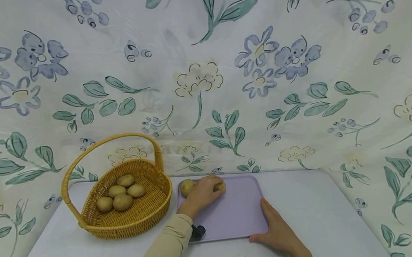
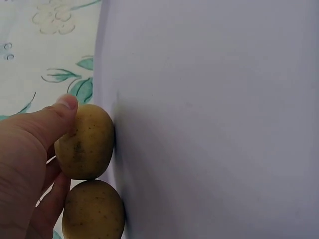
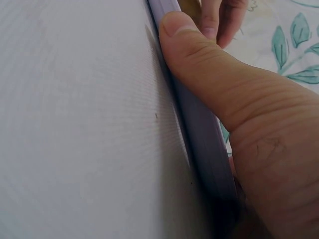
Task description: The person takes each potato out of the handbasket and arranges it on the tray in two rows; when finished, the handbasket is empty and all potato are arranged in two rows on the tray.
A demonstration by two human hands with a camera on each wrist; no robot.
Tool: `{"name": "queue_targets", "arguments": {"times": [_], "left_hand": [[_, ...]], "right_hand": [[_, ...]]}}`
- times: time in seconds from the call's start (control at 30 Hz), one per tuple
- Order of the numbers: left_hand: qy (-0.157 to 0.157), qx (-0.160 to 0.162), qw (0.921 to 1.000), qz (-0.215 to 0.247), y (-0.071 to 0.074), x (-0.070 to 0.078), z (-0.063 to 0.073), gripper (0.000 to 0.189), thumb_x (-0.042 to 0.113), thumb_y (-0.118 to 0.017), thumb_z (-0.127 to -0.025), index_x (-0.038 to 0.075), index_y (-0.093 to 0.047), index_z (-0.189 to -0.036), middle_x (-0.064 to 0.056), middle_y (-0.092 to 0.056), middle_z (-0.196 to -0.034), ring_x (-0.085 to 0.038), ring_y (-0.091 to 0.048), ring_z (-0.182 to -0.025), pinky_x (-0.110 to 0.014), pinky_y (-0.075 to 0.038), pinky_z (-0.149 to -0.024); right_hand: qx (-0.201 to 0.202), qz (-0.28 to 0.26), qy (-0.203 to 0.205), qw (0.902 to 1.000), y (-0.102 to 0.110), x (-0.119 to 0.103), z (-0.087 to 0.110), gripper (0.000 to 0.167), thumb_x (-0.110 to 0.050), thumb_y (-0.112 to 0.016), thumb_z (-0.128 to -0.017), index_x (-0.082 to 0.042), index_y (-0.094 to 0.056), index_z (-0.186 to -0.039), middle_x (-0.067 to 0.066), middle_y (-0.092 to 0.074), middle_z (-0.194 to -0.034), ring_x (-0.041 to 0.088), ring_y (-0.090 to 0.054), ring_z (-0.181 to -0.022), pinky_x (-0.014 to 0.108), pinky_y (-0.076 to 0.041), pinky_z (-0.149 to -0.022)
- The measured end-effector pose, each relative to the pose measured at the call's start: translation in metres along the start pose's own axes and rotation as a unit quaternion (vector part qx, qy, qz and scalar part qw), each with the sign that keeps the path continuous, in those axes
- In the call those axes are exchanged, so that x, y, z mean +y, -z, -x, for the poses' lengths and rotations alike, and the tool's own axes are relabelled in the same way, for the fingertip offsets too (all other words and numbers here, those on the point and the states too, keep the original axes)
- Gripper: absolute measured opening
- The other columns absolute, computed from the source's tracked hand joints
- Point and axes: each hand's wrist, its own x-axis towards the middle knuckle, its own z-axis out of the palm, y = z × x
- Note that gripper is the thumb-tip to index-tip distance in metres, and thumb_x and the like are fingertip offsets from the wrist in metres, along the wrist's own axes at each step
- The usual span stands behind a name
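Note:
A pale purple tray (image 1: 233, 213) lies flat on the white table. Over its far left part, my left hand (image 1: 206, 189) grips a potato (image 2: 87, 142) between thumb and fingers; in the left wrist view that potato is at the tray's edge. Against it sits a second potato (image 2: 94, 211), also seen beside the hand in the head view. At the tray's near right corner, my right hand (image 1: 278, 227) rests with its fingers along the right side and its thumb on the front edge. The right wrist view shows the thumb (image 3: 199, 57) pressing the tray's rim.
A yellow wicker basket (image 1: 162, 209) with a tall arched handle stands left of the tray. Several potatoes (image 1: 123, 202) lie inside it. Behind the white table (image 1: 303, 193) hangs a cloth (image 1: 207, 137) printed with flowers and leaves.

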Motion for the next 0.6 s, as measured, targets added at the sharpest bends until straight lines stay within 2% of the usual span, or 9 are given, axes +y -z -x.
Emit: {"name": "queue_targets", "arguments": {"times": [0.17,0.27,0.4,0.6], "left_hand": [[-0.006,0.006,0.9999,-0.013,0.0,0.0,0.0,0.028,0.023,-0.075,-0.095,0.01,-0.075,-0.119,-0.004,-0.074,-0.121,-0.023,-0.068,-0.118,-0.039,-0.055,-0.104],[0.0,0.01,1.0,-0.003,0.004,0.002,0.001,0.029,0.026,-0.074,-0.095,0.012,-0.075,-0.121,-0.003,-0.074,-0.122,-0.022,-0.067,-0.12,-0.039,-0.054,-0.105],[0.011,-0.002,0.9995,0.03,0.017,0.01,0.002,0.035,0.028,-0.074,-0.095,0.013,-0.073,-0.126,-0.004,-0.073,-0.127,-0.024,-0.065,-0.125,-0.042,-0.052,-0.109],[-0.003,0.006,0.9997,0.023,0.039,0.019,0.005,0.037,0.031,-0.073,-0.095,0.014,-0.072,-0.127,-0.003,-0.073,-0.128,-0.024,-0.066,-0.125,-0.042,-0.053,-0.108]], "right_hand": [[-0.003,0.001,0.0,1.0,-0.001,-0.001,-0.001,0.138,-0.061,-0.09,-0.063,0.003,-0.018,-0.161,0.022,-0.018,-0.169,0.044,-0.02,-0.155,0.057,-0.023,-0.126],[-0.007,-0.002,0.001,1.0,-0.001,-0.002,-0.001,0.138,-0.061,-0.089,-0.063,0.003,-0.016,-0.161,0.022,-0.016,-0.169,0.043,-0.019,-0.156,0.056,-0.022,-0.126],[-0.009,-0.003,0.002,1.0,0.0,-0.002,-0.001,0.138,-0.062,-0.088,-0.064,0.003,-0.015,-0.161,0.022,-0.015,-0.169,0.043,-0.018,-0.156,0.057,-0.021,-0.126],[-0.011,-0.001,-0.002,0.9999,0.0,-0.002,0.0,0.137,-0.062,-0.088,-0.065,0.003,-0.015,-0.161,0.022,-0.014,-0.169,0.044,-0.017,-0.156,0.057,-0.02,-0.126]]}}
